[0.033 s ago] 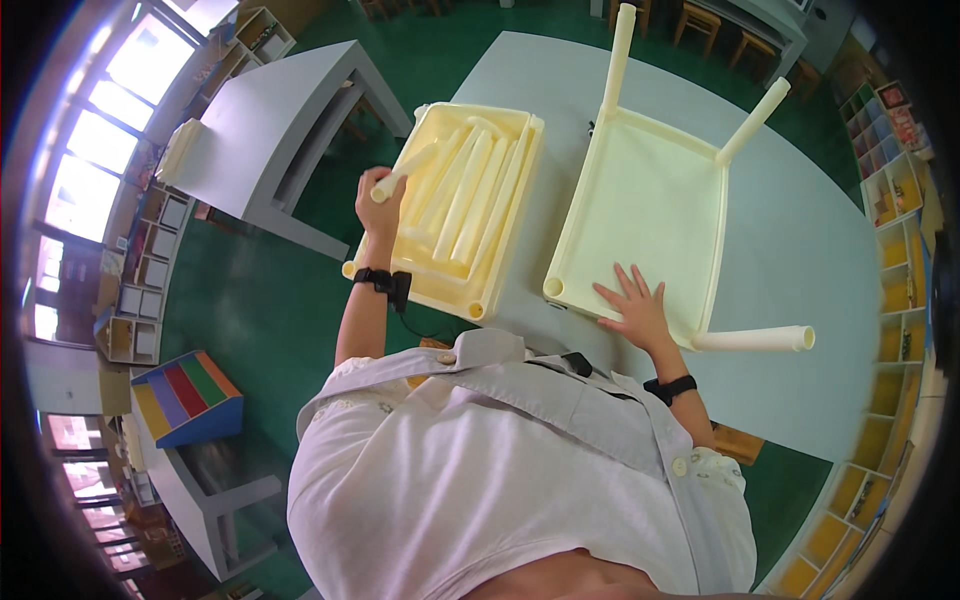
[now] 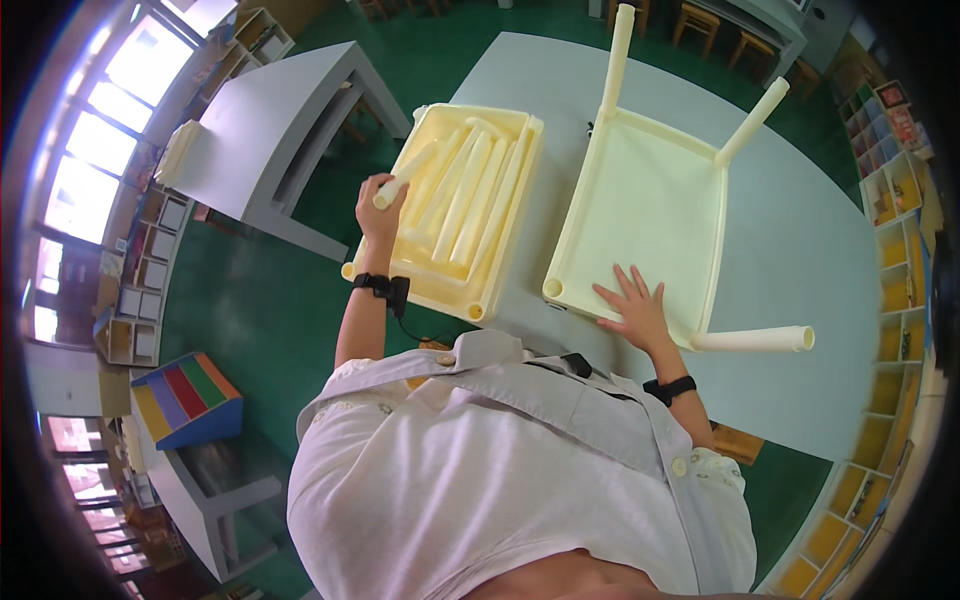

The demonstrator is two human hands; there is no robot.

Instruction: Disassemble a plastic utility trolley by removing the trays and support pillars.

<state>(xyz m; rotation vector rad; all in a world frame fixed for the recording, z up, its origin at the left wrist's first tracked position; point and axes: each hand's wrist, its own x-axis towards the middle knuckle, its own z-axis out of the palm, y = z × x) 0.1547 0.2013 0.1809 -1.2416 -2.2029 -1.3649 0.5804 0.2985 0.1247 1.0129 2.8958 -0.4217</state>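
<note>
Fingers curled, my left hand (image 2: 375, 215) grips a cream plastic tube (image 2: 415, 168) by its near end. The tube slants over the left side of a pale yellow tray-like panel (image 2: 440, 292), in which several similar tubes (image 2: 470, 195) lie side by side. To the right, a second cream panel (image 2: 655, 205) lies with its raised rim up. Tube legs (image 2: 750, 125) stand in its two far corners, and another leg (image 2: 755, 340) rises from the near right corner. A round socket (image 2: 553, 287) shows at its near left corner. My right hand (image 2: 640, 312) rests spread on that panel's near edge.
Both panels lie on a grey rounded table (image 2: 800, 270). Another grey table (image 2: 265, 120) stands at the far left, above a green floor (image 2: 240, 290). A colourful striped box (image 2: 190, 400) is at the left, and shelves (image 2: 900, 280) line the right wall.
My left hand and the tube in it have shifted very slightly to the right. My right hand and both panels stay where they were.
</note>
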